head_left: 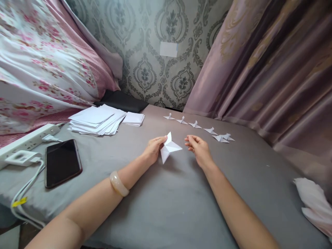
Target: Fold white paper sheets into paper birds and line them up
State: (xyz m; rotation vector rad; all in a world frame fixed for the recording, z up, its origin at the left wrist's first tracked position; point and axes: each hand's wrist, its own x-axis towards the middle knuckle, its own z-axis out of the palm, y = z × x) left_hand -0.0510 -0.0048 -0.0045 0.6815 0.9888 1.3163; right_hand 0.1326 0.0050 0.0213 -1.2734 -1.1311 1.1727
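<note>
My left hand (155, 147) pinches a folded white origami paper (169, 148) by its left side, holding it above the grey bed surface. The paper has several pointed flaps, one up, one to the right and one down. A little to the right of it is my right hand (198, 147), its thumb and fingers curled together with nothing seen in them; it is apart from the paper. Beyond my right hand stands a slanting row of small folded white paper figures (194, 124). The two nearest of these overlap.
Left of centre lie a large stack of white paper sheets (93, 119) and a smaller stack of white squares (133, 118). A phone (63, 164), a power strip (26, 141) and a charger with cables (22, 157) lie at left. Curtains (246, 62) hang at right.
</note>
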